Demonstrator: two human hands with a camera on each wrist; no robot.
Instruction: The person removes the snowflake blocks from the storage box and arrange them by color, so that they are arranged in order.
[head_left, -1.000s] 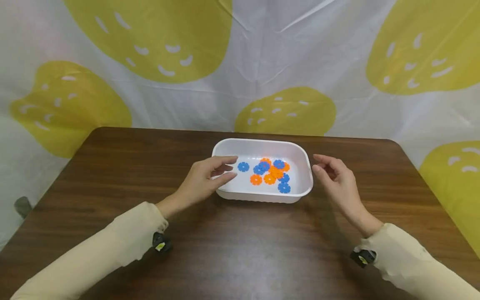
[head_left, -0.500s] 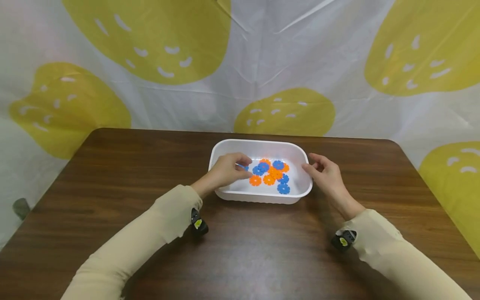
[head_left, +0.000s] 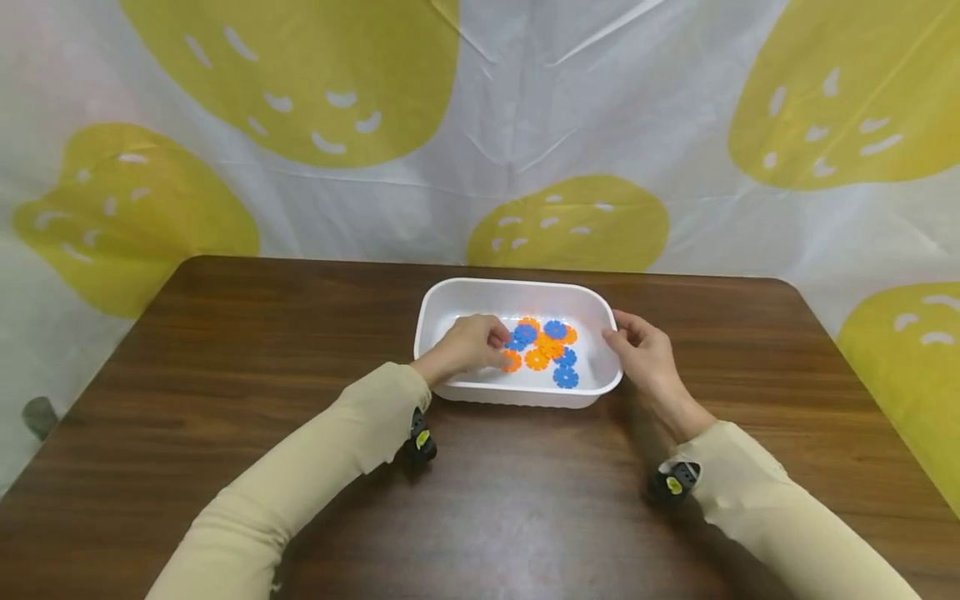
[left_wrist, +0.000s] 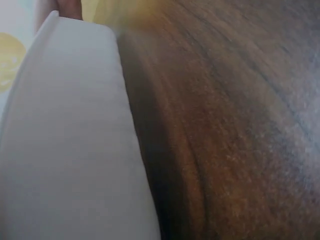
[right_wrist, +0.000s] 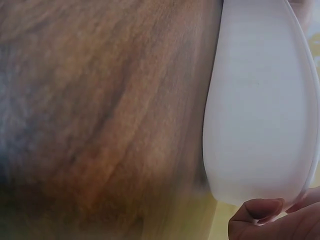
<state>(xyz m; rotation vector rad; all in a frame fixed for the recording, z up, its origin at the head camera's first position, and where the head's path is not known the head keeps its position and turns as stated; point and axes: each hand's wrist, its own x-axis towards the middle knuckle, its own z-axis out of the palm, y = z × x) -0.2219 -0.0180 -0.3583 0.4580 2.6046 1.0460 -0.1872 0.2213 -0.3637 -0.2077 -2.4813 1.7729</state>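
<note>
A white basin holds several flower-shaped discs, some orange and some blue. Inside its left half the left hand reaches down, fingers bent at the orange and blue discs on the left of the pile; whether it pinches one cannot be made out. The right hand pinches the basin's right rim between thumb and fingers. In the right wrist view that hand is at the end of the white wall. The left wrist view shows the basin's outer side, with part of a hand beyond it.
The basin stands near the back edge of a dark brown wooden table. Behind the table hangs a white cloth with large yellow shapes. A small dark object shows beyond the table's left edge.
My left hand has moved right, from the basin's left rim to the discs inside, hiding the lone blue one. My right hand has come left and taken hold of the right rim.
</note>
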